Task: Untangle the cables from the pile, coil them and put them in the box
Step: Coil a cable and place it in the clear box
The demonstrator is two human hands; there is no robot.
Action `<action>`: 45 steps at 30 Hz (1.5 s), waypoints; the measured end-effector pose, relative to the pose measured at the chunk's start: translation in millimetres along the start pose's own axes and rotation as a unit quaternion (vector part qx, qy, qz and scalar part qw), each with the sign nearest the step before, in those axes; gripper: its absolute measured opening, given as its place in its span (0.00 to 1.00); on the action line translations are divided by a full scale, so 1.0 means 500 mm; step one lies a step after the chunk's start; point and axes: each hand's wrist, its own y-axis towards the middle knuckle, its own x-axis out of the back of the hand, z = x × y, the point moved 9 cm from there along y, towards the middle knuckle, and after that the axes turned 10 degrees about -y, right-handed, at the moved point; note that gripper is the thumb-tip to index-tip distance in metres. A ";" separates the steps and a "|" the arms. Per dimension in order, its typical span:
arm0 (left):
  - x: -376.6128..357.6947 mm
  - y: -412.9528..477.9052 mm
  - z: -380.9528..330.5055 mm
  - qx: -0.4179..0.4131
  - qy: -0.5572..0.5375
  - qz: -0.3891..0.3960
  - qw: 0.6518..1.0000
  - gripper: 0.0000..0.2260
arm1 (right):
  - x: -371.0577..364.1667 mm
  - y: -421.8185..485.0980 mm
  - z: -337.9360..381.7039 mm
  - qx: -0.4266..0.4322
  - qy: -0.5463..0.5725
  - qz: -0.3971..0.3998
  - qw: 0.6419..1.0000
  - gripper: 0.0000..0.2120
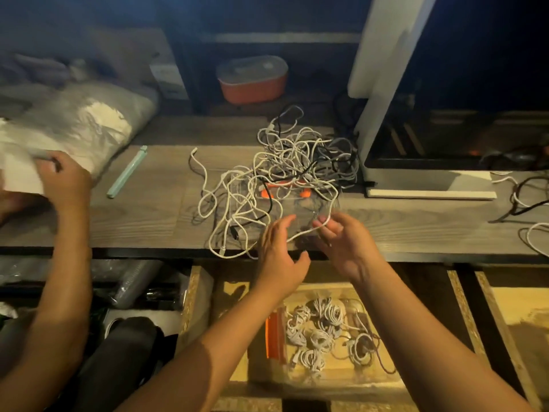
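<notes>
Cables (297, 156) in white-and-black tangle, right fingers (326, 229) pinching a white strand (303, 233), left fingers (277, 233) spread

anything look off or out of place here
Yes: a clear lid with orange clips lies buried under the cable pile on the desk, and a white cable end pokes over the desk's front edge.
</notes>
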 end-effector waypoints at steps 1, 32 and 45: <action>-0.004 0.005 0.002 0.001 0.009 0.020 1.000 0.28 | -0.005 0.003 0.004 0.000 0.029 0.011 1.000 0.05; -0.149 0.167 -0.079 -0.213 0.188 0.110 0.952 0.04 | 0.082 -0.107 0.146 0.286 -0.029 -0.133 0.948 0.14; -0.155 0.221 -0.055 -0.235 0.375 0.100 0.891 0.11 | 0.032 0.036 0.095 0.145 -0.732 -0.078 0.661 0.13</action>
